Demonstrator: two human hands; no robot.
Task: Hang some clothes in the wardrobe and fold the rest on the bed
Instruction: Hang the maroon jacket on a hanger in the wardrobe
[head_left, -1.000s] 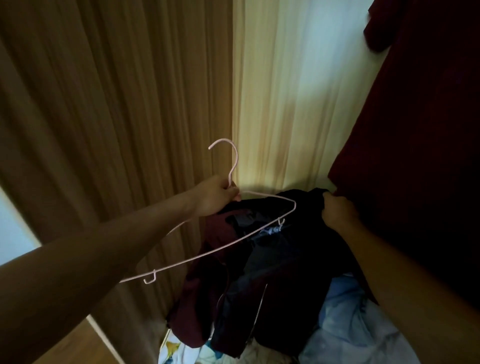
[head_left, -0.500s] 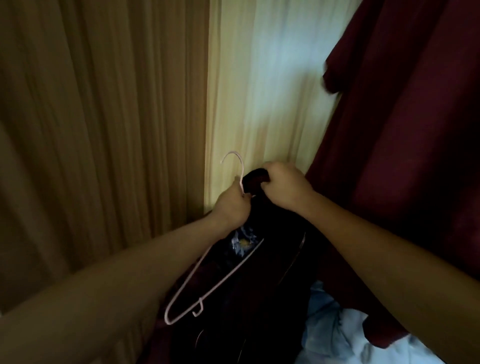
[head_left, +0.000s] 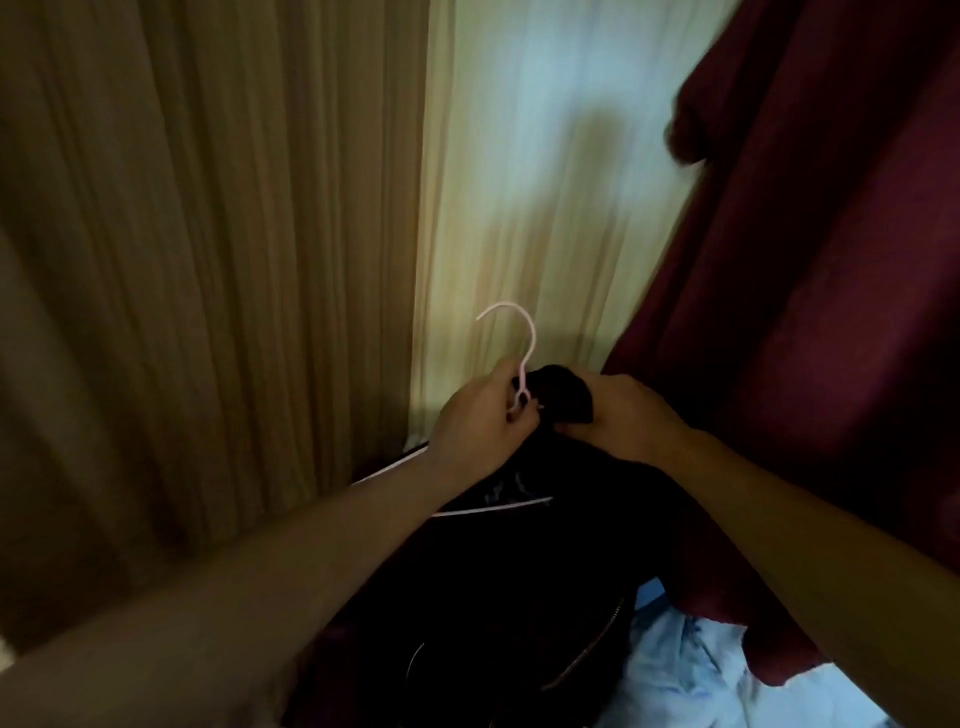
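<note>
My left grip (head_left: 480, 426) pinches the thin pink wire hanger (head_left: 525, 343), right grip (head_left: 623, 415) clutches the black zipped jacket (head_left: 519, 571) collar; looks half-on, could slide off.

The hanger (head_left: 533, 338) in my left grip (head_left: 475, 426) is thin wire with a smooth, faintly glossy pale pink coating. The dark garment (head_left: 519, 571) is soft matt cloth, and its zip (head_left: 592, 644) has a dull metallic glint. The maroon cloth (head_left: 831, 312) is matt, the panel (head_left: 208, 260) is matt wood grain, and the pale blue cloth (head_left: 675, 670) is crumpled.

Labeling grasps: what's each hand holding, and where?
Left hand pinches the hanger at the neck below its hook; right hand grips the dark garment at its bunched top.
</note>
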